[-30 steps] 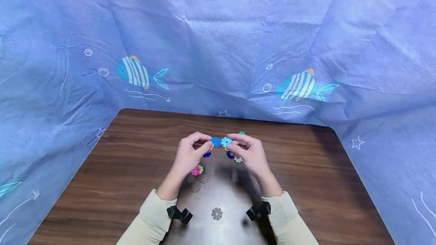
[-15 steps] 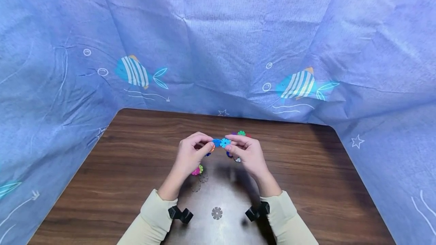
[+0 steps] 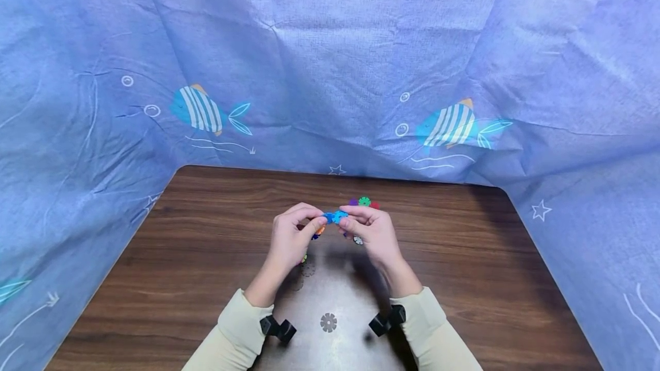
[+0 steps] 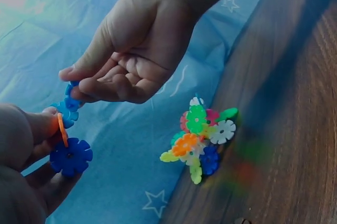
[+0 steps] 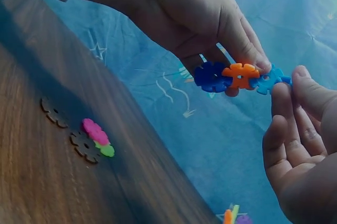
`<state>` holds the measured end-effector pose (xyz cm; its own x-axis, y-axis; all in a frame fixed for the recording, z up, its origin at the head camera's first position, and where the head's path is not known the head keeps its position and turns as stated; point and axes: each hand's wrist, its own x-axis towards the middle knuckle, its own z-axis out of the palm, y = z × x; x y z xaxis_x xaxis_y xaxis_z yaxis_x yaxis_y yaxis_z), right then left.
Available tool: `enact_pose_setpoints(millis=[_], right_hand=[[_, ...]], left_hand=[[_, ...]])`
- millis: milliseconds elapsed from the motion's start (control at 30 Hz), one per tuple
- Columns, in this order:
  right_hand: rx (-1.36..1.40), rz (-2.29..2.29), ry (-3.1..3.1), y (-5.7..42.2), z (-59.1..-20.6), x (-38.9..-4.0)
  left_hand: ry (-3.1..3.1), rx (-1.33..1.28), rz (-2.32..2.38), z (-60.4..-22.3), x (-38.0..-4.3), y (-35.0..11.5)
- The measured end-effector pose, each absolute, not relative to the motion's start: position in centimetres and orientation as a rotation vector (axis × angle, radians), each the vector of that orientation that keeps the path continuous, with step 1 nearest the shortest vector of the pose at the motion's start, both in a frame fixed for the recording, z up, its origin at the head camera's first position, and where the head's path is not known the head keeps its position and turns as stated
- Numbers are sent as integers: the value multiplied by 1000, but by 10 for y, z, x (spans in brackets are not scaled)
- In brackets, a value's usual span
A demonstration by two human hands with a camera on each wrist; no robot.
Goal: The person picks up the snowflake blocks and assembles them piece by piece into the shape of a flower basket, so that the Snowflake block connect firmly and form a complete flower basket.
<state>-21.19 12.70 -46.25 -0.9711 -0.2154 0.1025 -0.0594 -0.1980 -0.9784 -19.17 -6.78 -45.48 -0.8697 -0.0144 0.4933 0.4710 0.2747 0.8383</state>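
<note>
My left hand (image 3: 291, 236) pinches a short chain of notched snowflake discs between thumb and fingers. In the right wrist view the chain shows a dark blue disc (image 5: 212, 77), an orange disc (image 5: 241, 76) and a light blue disc (image 5: 269, 79). With thumb and fingertips, my right hand (image 3: 373, 233) pinches another blue disc (image 4: 71, 91), mostly covered by its fingers. The two blue discs meet edge to edge between the hands, above the table; how deeply their slots engage, I cannot tell.
A joined cluster of many-coloured discs (image 4: 197, 121) stands on the wooden table (image 3: 206, 205), partly behind my right hand in the head view. A pink disc (image 5: 95, 131) and brown-looking discs (image 5: 84, 148) lie near the left forearm. One grey disc (image 3: 328, 322) lies near the front.
The hands have drawn slightly closer together. The two blue discs, apart a second ago, now touch and are turned more edge-on.
</note>
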Motion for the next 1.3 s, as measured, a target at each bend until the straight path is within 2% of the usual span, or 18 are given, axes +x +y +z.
enact_pose_setpoints(millis=[300, 633, 800, 1033, 1300], right_hand=[[-281, -2333, 1762, 125, -467, -214], [-409, -2125, 1879, 126, -466, -215], [-617, -1687, 2222, 107, -473, -214], [-1018, -946, 2613, 67, -485, -222], [-1038, -477, 2759, 43, -499, -216]], left_hand=[[-2138, -405, -1609, -458, -194, -69], [-2267, -315, -1784, -447, -195, -89], [-2164, -225, -1860, -437, -199, -106], [-2167, -272, -1889, -433, -201, -109], [-2199, -206, -1902, -406, -181, -103]])
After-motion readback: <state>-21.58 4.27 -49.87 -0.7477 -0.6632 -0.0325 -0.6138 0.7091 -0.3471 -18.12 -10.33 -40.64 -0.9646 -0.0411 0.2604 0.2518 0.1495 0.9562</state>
